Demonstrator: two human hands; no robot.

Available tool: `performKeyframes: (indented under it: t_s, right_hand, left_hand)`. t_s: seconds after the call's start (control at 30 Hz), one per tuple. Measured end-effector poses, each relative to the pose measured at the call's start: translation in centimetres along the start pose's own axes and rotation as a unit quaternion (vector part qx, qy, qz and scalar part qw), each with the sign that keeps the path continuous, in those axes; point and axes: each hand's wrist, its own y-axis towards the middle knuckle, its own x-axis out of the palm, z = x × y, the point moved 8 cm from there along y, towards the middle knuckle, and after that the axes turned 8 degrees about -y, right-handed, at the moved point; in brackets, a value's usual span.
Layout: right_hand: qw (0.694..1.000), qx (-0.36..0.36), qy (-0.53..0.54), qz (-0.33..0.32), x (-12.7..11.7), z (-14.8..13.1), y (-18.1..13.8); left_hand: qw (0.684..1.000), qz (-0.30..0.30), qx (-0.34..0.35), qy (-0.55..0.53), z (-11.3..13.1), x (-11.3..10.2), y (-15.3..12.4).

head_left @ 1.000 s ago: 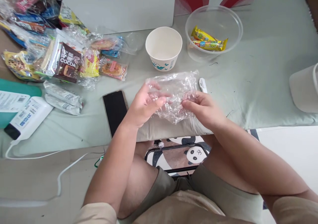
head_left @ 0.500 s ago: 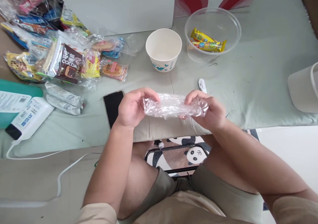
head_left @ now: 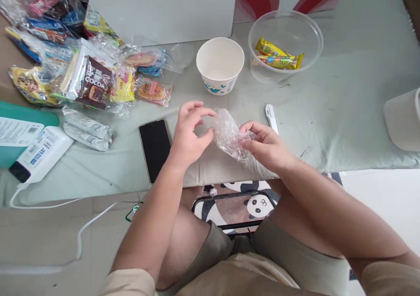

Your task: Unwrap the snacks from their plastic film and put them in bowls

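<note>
A crumpled clear plastic wrap (head_left: 228, 136) hangs from my right hand (head_left: 267, 146), pinched between the thumb and fingers at its right end. My left hand (head_left: 193, 134) is just left of the wrap, with thumb and fingers spread apart; its fingertips are close to the wrap's edge. Beyond the hands stands a white paper bowl (head_left: 219, 71) with blue leaf prints. A white box cutter (head_left: 271, 117) lies behind my right hand, and a black phone (head_left: 155, 149) lies left of my left wrist.
A clear plastic tub (head_left: 315, 53) at the back right holds yellow snack packets (head_left: 278, 61). Wrapped snacks (head_left: 95, 84) are heaped at the left, near silver packets (head_left: 87, 130), a white power bank (head_left: 41, 156) and a green bottle (head_left: 19, 125). A white container (head_left: 402, 121) stands far right.
My left hand has let go of the wrap and its fingers have spread. The wrap, stretched between both hands before, now droops from my right hand alone.
</note>
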Motion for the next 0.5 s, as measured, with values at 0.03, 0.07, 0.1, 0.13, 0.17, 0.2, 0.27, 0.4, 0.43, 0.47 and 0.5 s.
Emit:
performKeyframes:
  t_s: [0.03,0.07,0.1,0.13,0.17,0.2,0.27,0.4,0.43,0.47,0.5]
  right_hand:
    - [1.0,-0.007,0.0,0.009,-0.1,-0.1,0.0]
    - [1.0,-0.012,-0.003,0.014,-0.2,-0.1,-0.1]
    - [1.0,-0.015,-0.007,0.016,-0.2,-0.2,-0.1]
    - [1.0,-0.019,-0.013,0.015,-0.2,-0.3,-0.2]
    - [0.999,-0.024,-0.022,0.011,-0.2,-0.4,-0.2]
    - [0.999,-0.033,-0.037,0.008,-0.1,-0.6,-0.2]
    - [0.993,-0.073,-0.094,0.013,-0.2,-1.1,-0.2]
    - [0.93,-0.192,-0.295,0.109,-1.1,-2.8,-0.7]
    - [0.91,-0.21,-0.331,0.136,-1.4,-3.1,-0.9]
    - [0.898,-0.221,-0.352,0.146,-1.4,-3.3,-1.0]
    - [0.896,-0.224,-0.358,0.137,-1.3,-3.3,-1.0]
  left_hand:
    - [0.999,0.0,0.024,0.027,0.6,0.1,-0.1]
    - [0.999,-0.013,0.037,0.033,1.1,0.5,-0.1]
    - [0.998,-0.038,0.035,0.019,1.4,0.9,-0.2]
    - [0.997,-0.075,0.016,-0.011,1.4,1.6,-0.3]
    - [0.992,-0.118,-0.016,-0.045,1.3,2.4,-0.5]
    - [0.983,-0.159,-0.052,-0.075,1.0,3.2,-0.8]
    - [0.965,-0.209,-0.114,-0.109,0.5,4.5,-1.4]
    - [0.961,-0.183,-0.161,-0.128,-0.2,4.9,-1.6]
    - [0.96,-0.181,-0.166,-0.133,-0.2,5.0,-1.6]
    - [0.958,-0.185,-0.17,-0.14,-0.1,5.1,-1.5]
    - [0.956,-0.188,-0.173,-0.146,0.0,5.1,-1.5]
